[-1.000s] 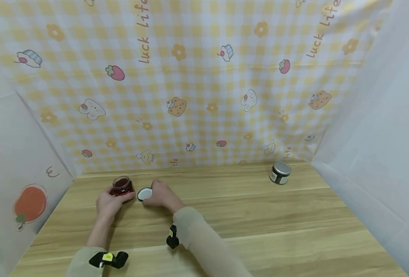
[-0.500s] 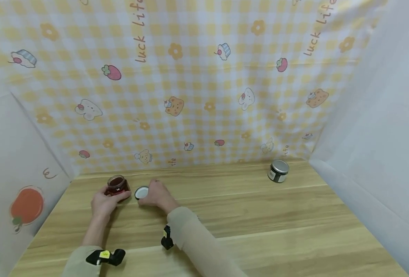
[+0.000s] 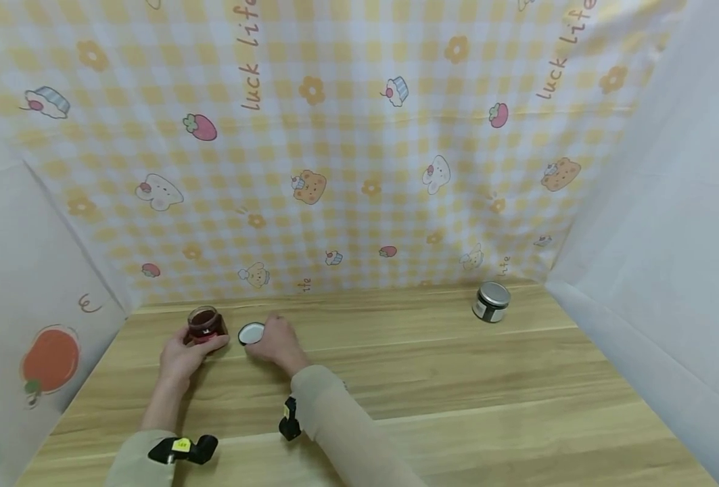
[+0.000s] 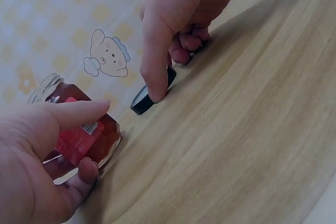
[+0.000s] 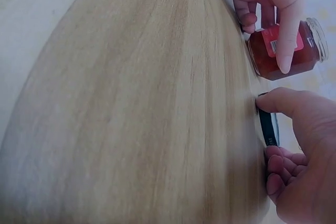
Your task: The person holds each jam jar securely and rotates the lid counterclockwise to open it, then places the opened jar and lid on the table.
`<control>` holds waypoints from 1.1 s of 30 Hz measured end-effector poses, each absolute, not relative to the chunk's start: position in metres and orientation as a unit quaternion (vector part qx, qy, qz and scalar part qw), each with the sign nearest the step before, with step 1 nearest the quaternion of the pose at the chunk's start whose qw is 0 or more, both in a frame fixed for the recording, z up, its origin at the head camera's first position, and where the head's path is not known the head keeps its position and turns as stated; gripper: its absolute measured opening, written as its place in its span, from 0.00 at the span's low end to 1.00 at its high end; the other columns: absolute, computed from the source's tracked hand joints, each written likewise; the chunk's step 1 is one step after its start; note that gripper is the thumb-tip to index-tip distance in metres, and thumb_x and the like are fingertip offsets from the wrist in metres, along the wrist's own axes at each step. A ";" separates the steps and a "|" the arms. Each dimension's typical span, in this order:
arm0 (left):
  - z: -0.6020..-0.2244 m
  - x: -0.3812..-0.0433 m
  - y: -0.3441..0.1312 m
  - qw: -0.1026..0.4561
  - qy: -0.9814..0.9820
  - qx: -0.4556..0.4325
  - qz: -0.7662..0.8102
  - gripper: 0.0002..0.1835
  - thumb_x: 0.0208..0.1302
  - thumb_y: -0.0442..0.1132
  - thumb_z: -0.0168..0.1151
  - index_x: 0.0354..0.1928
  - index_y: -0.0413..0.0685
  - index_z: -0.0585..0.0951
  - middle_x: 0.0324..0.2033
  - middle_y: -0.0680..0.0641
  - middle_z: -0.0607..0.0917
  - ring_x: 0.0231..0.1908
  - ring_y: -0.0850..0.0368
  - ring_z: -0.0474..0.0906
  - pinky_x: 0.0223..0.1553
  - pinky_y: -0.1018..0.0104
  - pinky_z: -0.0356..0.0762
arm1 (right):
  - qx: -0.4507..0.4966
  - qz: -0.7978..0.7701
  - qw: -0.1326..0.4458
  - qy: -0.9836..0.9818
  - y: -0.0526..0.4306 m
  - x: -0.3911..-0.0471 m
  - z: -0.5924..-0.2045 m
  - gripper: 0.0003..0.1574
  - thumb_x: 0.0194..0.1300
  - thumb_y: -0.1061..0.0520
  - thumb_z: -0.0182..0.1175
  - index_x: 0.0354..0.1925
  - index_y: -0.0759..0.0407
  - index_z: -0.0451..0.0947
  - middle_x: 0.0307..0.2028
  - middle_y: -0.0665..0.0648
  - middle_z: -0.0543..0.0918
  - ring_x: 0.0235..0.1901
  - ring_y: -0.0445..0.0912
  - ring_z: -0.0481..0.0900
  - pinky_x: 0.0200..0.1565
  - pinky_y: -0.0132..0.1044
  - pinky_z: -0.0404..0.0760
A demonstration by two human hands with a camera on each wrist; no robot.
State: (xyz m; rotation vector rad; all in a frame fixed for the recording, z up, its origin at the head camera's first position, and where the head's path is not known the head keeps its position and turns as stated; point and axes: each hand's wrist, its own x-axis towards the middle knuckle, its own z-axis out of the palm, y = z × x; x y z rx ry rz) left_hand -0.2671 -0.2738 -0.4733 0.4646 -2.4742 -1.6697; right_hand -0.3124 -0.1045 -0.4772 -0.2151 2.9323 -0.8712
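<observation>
My left hand (image 3: 179, 355) grips an open glass jar (image 3: 205, 326) of dark red contents with a red label, which stands upright at the left of the table. In the left wrist view the thumb lies across the jar's label (image 4: 79, 137). Just to the right, my right hand (image 3: 279, 343) pinches a round lid (image 3: 250, 333) by its edge. The lid lies with its white inside up, close over the wood, and its black rim (image 5: 268, 127) shows between thumb and fingers in the right wrist view. A short gap separates lid and jar.
A second, closed jar (image 3: 491, 302) with a silver lid and dark sides stands at the back right of the wooden table (image 3: 456, 392). A checked cloth (image 3: 347, 149) hangs behind the table, and white sheets (image 3: 663, 203) hang at both sides.
The camera view shifts slightly. The right hand and the lid shift a little; both hands keep their hold on the jar and the lid.
</observation>
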 end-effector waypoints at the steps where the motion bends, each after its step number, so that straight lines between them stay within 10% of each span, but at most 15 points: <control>1: -0.473 -0.267 -0.273 0.058 -0.817 0.153 -0.553 0.44 0.59 0.45 0.76 0.72 0.36 0.65 0.67 0.31 0.69 0.64 0.42 0.65 0.57 0.59 0.65 | -0.069 -0.287 0.036 0.955 -0.104 -0.312 -0.477 0.37 0.54 0.44 0.75 0.55 0.59 0.73 0.42 0.55 0.79 0.40 0.44 0.78 0.42 0.33 0.79; 19: -0.465 -0.270 -0.273 0.025 -0.827 0.124 -0.548 0.47 0.64 0.49 0.72 0.75 0.34 0.58 0.71 0.27 0.62 0.68 0.36 0.59 0.66 0.45 0.60 | -0.051 -0.306 -0.021 0.950 -0.104 -0.310 -0.475 0.25 0.54 0.45 0.75 0.41 0.55 0.74 0.34 0.51 0.76 0.35 0.45 0.77 0.39 0.34 0.77; 28: -0.462 -0.264 -0.273 0.022 -0.828 0.134 -0.545 0.43 0.65 0.43 0.70 0.73 0.32 0.60 0.66 0.28 0.67 0.34 0.62 0.75 0.34 0.70 0.77 | -0.041 -0.287 -0.019 0.957 -0.107 -0.301 -0.476 0.32 0.52 0.43 0.76 0.48 0.56 0.74 0.38 0.52 0.78 0.40 0.45 0.78 0.43 0.34 0.78; 33: -0.458 -0.260 -0.277 0.009 -0.822 0.140 -0.552 0.44 0.65 0.38 0.67 0.74 0.27 0.53 0.68 0.25 0.61 0.42 0.54 0.77 0.36 0.73 0.79 | -0.059 -0.269 -0.012 0.961 -0.107 -0.295 -0.475 0.32 0.53 0.44 0.74 0.50 0.58 0.75 0.40 0.53 0.78 0.41 0.45 0.78 0.44 0.34 0.78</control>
